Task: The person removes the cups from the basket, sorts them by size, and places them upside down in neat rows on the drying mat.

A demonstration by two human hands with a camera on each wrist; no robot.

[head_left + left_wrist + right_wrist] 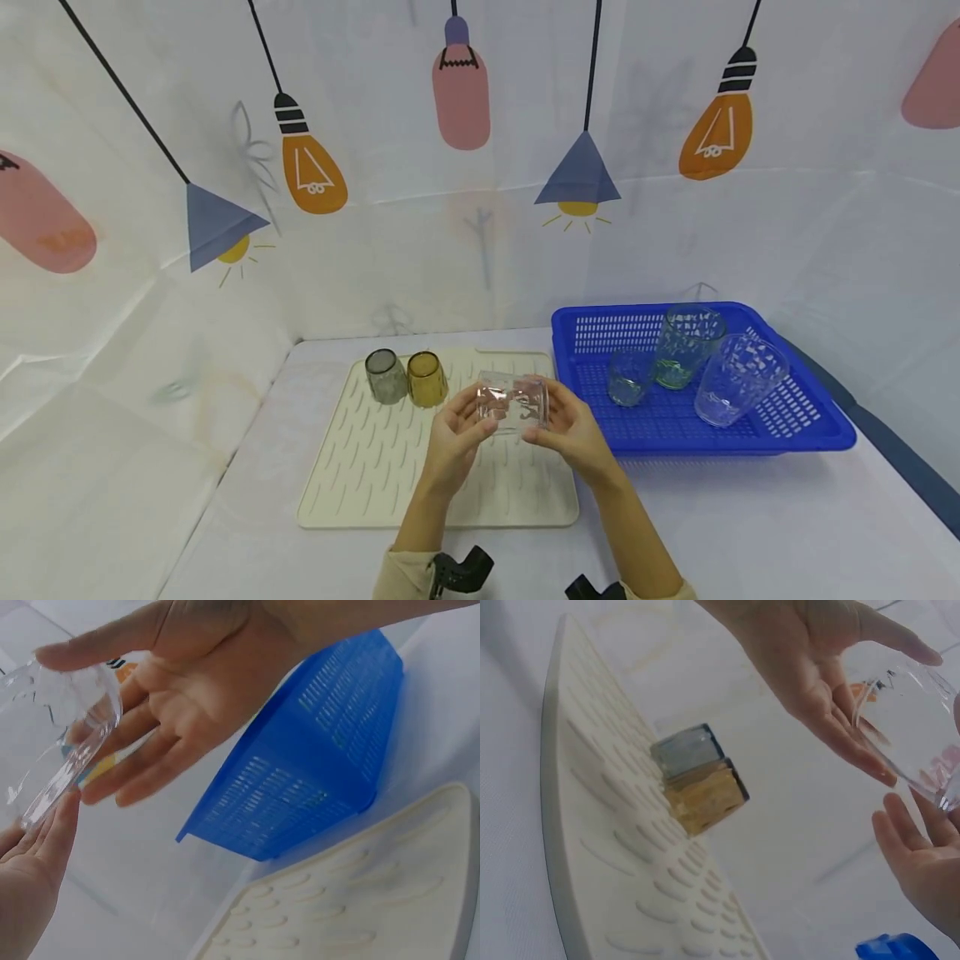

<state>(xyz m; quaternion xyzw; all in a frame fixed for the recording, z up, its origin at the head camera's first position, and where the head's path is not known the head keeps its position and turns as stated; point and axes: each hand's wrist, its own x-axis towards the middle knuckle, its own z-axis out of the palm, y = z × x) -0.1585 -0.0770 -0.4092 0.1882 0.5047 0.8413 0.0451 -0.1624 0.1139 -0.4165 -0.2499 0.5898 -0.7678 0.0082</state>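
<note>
A clear drinking glass [513, 402] is held sideways in the air above the beige ribbed mat [375, 492]. My left hand [455, 433] grips one end between thumb and fingers; my right hand [572, 427] grips the other end the same way. In the left wrist view, the right thumb lies on the rim of the glass [56, 742], its fingers stretched along the far side. The right wrist view shows the left thumb and fingers around the glass [907, 727]. A grey glass [386, 379] and an amber glass [427, 381] stand side by side on the mat's back left.
At the right, a blue perforated basket [750, 446] holds a small clear glass [628, 379], a greenish glass [686, 346] and a larger tilted clear glass [738, 383]. Its left edge adjoins the mat. A lamp-patterned curtain [450, 250] hangs behind the white table [255, 517].
</note>
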